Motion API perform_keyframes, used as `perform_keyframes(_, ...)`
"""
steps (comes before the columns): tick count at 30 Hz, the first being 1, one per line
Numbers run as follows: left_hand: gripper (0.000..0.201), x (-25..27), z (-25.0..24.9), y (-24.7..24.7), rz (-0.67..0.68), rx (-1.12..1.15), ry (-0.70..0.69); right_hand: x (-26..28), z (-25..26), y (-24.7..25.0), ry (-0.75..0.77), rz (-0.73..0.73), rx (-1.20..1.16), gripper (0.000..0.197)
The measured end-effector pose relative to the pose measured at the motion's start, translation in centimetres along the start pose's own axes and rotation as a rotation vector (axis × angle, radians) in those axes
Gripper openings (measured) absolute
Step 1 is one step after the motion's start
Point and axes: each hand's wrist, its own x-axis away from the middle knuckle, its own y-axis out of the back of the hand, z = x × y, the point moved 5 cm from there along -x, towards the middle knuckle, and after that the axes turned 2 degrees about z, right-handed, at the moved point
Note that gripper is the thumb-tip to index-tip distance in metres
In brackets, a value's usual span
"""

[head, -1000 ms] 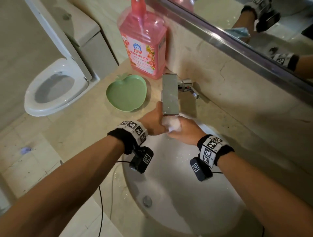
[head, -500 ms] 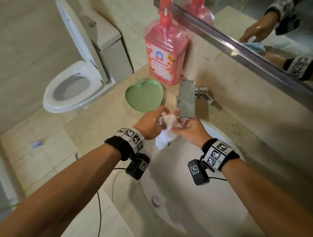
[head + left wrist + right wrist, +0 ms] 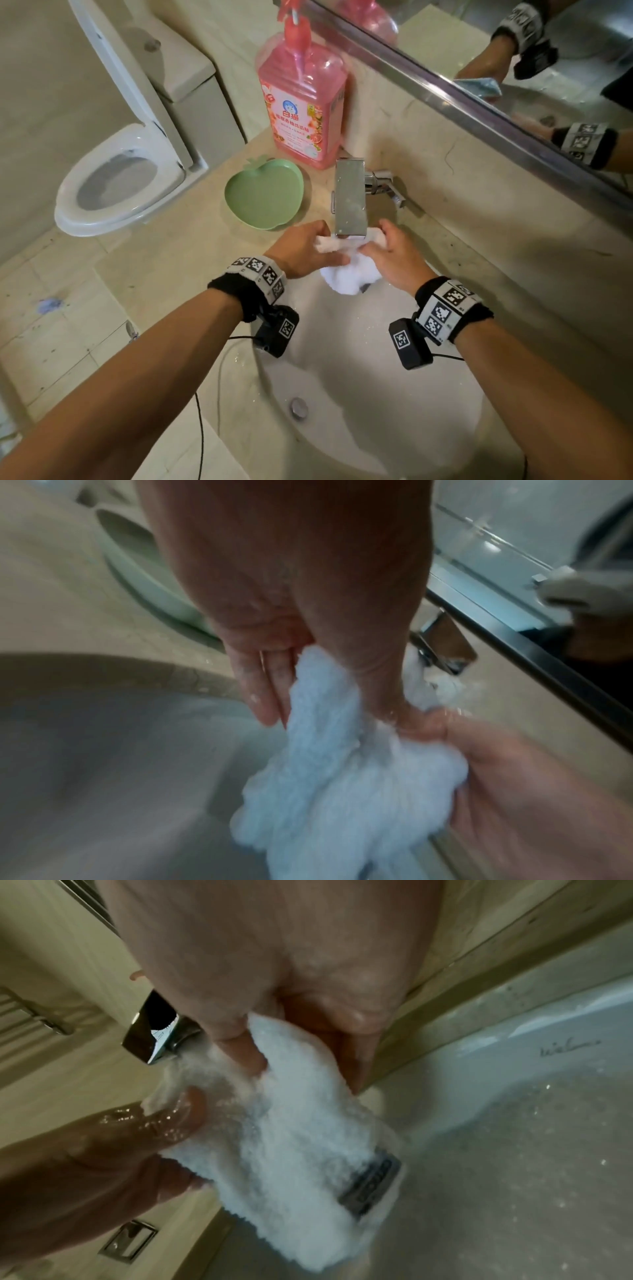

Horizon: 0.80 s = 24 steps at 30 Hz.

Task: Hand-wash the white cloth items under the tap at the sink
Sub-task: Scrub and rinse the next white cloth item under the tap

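Observation:
A wet white fluffy cloth (image 3: 352, 270) hangs between both hands right under the square chrome tap (image 3: 350, 197), over the back of the white sink (image 3: 394, 411). My left hand (image 3: 305, 250) pinches its left end and my right hand (image 3: 390, 250) grips its right end. Water runs from the tap (image 3: 154, 1034) onto the cloth (image 3: 291, 1137), which carries a grey woven label. In the left wrist view the cloth (image 3: 329, 772) bunches below my left hand's fingers (image 3: 263, 693), with the right hand (image 3: 514, 772) holding it from the right.
A green apple-shaped dish (image 3: 263, 195) and a pink pump bottle of detergent (image 3: 303, 102) stand on the beige counter behind the sink, left of the tap. A mirror (image 3: 513, 68) runs along the wall. An open toilet (image 3: 116, 192) stands to the left.
The hands have moved apart, spreading the balled cloth out under the tap; a loose part now hangs down between them.

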Motion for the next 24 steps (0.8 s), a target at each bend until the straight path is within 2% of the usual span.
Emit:
perform_keyframes(2, 0.033, -0.3, 0.2, 0.1, 0.045, 0.059, 0.002, -0.1, -0.5, 0.6, 0.006, -0.010, 0.081, 0.014)
perform_keyframes(4, 0.035, -0.4, 0.4, 0.3, 0.022, 0.019, 0.010, 0.0, -0.8, 1.1, -0.014, -0.045, 0.169, 0.026)
perform_keyframes(8, 0.042, -0.7, 0.9, -0.1, -0.032, 0.052, 0.194, 0.3, -1.1, 0.5, -0.052, -0.136, 0.135, 0.034)
perform_keyframes(11, 0.047, -0.4, 1.2, -1.1, -0.017, 0.174, 0.328, 0.2, -0.8, -2.0, -0.057, -0.085, 0.072, 0.035)
perform_keyframes(13, 0.045, -0.1, 1.2, -1.4, -0.035, 0.253, 0.367, 0.3, -0.6, -3.6, -0.078, -0.027, 0.008, 0.040)
perform_keyframes(15, 0.047, 0.0, 0.8, -1.6, -0.031, 0.320, 0.353, 0.3, 0.0, -5.0, -0.079, 0.038, -0.064, 0.046)
perform_keyframes(17, 0.034, 0.4, 0.3, -1.7, 0.013, 0.396, 0.319, 0.1, 0.4, -6.2, -0.068, 0.099, -0.062, 0.054)
perform_keyframes(19, 0.018, 0.9, 0.1, -1.9, 0.084, 0.559, 0.298, -0.5, 0.4, -6.3, -0.099, 0.047, -0.094, 0.047)
perform_keyframes(21, 0.014, 1.1, 0.7, -1.6, 0.084, 0.565, 0.240, -1.0, 0.1, -5.4, -0.167, -0.020, -0.201, 0.038)
perform_keyframes(22, 0.018, 1.0, 1.3, -1.3, 0.061, 0.493, 0.199, -1.2, 0.0, -5.1, -0.200, -0.023, -0.263, 0.040)
perform_keyframes(24, 0.047, 0.8, 2.2, -1.2, 0.093, 0.355, 0.131, -1.3, -0.2, -4.6, -0.243, -0.018, -0.364, 0.045)
